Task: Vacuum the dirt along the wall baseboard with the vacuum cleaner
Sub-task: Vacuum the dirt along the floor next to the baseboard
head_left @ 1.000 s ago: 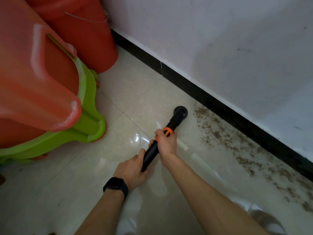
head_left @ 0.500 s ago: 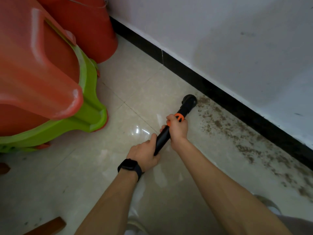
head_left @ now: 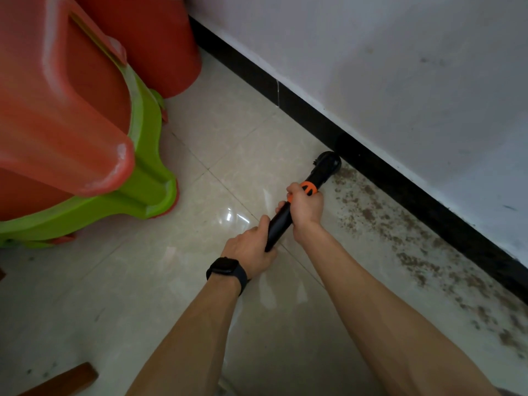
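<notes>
Glossy beige floor tiles (head_left: 234, 138) meet a matte black baseboard (head_left: 380, 164), with crumbly brown dirt (head_left: 414, 235) strewn along its foot. Both hands are curled tight round the slim black vacuum cleaner (head_left: 321, 171) tube, the right hand (head_left: 305, 210) just behind its orange ring and the left hand (head_left: 248, 250) at its rear end. Its rounded nozzle sits just beside the baseboard, at the edge of the dirt.

glossy cream floor tiles (head_left: 234, 144) throw back light. the stacked stools (head_left: 71, 124) look like smooth plastic. matt black baseboard (head_left: 400, 178); the vacuum cleaner (head_left: 297, 201) is matt black plastic.
</notes>
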